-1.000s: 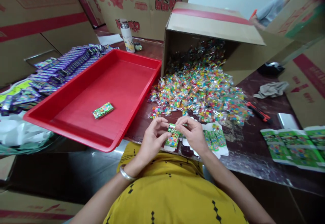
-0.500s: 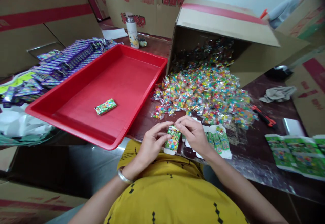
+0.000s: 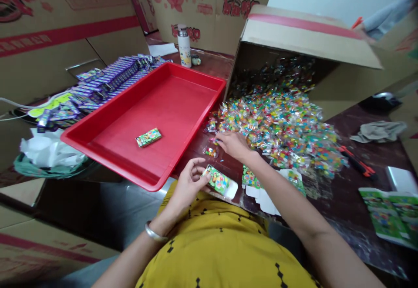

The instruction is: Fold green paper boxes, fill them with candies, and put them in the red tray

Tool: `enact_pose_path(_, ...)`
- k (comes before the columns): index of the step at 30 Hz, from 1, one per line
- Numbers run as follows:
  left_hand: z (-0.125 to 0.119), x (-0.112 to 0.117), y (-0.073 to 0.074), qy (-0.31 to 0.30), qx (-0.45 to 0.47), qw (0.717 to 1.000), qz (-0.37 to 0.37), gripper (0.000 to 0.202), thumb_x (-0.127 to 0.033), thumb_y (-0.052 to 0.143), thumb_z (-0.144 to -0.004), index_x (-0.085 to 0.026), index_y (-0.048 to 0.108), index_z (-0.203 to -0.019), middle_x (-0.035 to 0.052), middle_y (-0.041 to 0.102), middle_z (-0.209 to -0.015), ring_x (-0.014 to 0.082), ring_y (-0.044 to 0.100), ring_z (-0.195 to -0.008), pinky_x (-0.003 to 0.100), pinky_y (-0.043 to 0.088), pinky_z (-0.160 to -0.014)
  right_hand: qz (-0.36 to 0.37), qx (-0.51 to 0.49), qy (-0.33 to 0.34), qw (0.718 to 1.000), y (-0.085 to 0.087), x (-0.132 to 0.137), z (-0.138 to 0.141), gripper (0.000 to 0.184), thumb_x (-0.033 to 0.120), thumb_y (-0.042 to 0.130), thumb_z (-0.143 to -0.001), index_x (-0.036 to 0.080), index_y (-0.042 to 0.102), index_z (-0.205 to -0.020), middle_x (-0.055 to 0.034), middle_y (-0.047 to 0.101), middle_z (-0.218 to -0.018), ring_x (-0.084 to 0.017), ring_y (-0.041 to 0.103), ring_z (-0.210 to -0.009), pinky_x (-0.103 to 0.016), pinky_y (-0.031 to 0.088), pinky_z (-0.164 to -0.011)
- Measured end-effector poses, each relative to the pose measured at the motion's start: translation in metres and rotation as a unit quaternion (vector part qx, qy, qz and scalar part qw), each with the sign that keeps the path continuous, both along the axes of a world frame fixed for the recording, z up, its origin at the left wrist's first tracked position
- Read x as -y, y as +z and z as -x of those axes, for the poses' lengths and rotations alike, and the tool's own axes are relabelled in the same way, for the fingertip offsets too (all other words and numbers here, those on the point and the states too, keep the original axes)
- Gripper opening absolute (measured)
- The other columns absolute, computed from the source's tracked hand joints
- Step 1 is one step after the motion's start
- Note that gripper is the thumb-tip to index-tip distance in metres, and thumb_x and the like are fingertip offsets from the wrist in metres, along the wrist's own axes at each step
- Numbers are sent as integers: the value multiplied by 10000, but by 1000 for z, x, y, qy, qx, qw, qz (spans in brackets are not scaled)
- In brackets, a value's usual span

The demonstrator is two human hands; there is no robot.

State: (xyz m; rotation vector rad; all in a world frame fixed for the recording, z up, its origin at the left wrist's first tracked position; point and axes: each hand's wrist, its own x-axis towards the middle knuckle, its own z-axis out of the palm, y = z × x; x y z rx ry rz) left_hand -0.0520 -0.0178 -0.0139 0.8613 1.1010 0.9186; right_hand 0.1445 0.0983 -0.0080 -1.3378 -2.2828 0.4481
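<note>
Fingers (image 3: 197, 163) of your left hand (image 3: 187, 186) pinch a small green box (image 3: 218, 180) at the table's (image 3: 333, 201) near edge. Far right lies the tipped carton (image 3: 310, 40). Left of it is the red tray (image 3: 183, 101), holding a second green box (image 3: 148, 137). Your right hand (image 3: 232, 144) rests on the candy pile (image 3: 281, 127); its grip cannot be told.

Clear right of the candy heap (image 3: 281, 127): bare tabletop (image 3: 329, 205), broken by an orange cutter (image 3: 357, 162) and a grey rag (image 3: 379, 131). Blocked behind the heap by the tipped carton (image 3: 310, 40). Walled on the left by the red tray (image 3: 176, 101); within it, bare floor around 1 green box (image 3: 148, 137). Gap between tray corner and heap, filled by the right hand (image 3: 233, 144). Near edge crowded: flat green sleeves (image 3: 250, 178), left hand (image 3: 189, 186) clasping a small box (image 3: 219, 181).
</note>
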Motion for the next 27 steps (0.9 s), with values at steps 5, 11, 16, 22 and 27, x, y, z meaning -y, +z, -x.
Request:
enact_pose_path(5, 0, -4, -4, 0, 58, 997, 41, 519, -265, 788, -708, -157, 622, -1188, 75, 660, -1051, 177, 659, -887, 352, 617, -775, -35, -161, -80, 983, 22, 9, -28, 131, 273, 616, -909, 258, 744, -937, 2, 755, -905, -185, 686, -797, -310, 503, -759)
enact_pose_path(11, -17, -11, -6, 28, 76, 996, 49, 385, -239, 821, -647, -139, 609, -952, 30, 664, -913, 137, 652, -780, 301, 589, -739, -50, -137, -125, 981, 63, 42, -63, 144, 265, 624, -894, 256, 766, -920, -9, 751, -873, -200, 680, -787, -331, 499, -742)
enact_pose_path(16, -25, -9, -6, 3, 37, 999, -4, 323, -237, 784, -692, -158, 588, -935, 6, 639, -879, 116, 610, -769, 223, 515, -684, -7, -94, -70, 993, 74, 67, -62, 151, 266, 606, -905, 273, 756, -892, 0, 750, -872, -194, 676, -779, -336, 496, -737)
enact_pose_path(22, -36, -4, 5, -69, 8, 993, -92, 301, -229, 754, -749, -171, 604, -1003, 21, 658, -934, 141, 612, -850, 229, 493, -744, 28, -74, -39, 996, 62, 80, -36, 97, 225, 637, -879, 266, 718, -914, 9, 741, -825, -165, 660, -705, -285, 476, -677)
enact_pose_path(27, -43, -4, 12, -98, 8, 989, -108, 332, -290, 724, -803, -167, 620, -1093, 45, 681, -958, 158, 641, -843, 264, 516, -765, 20, -128, -15, 991, 68, 96, -32, 176, 260, 547, -955, 261, 716, -904, -6, 735, -869, -167, 666, -774, -294, 489, -735)
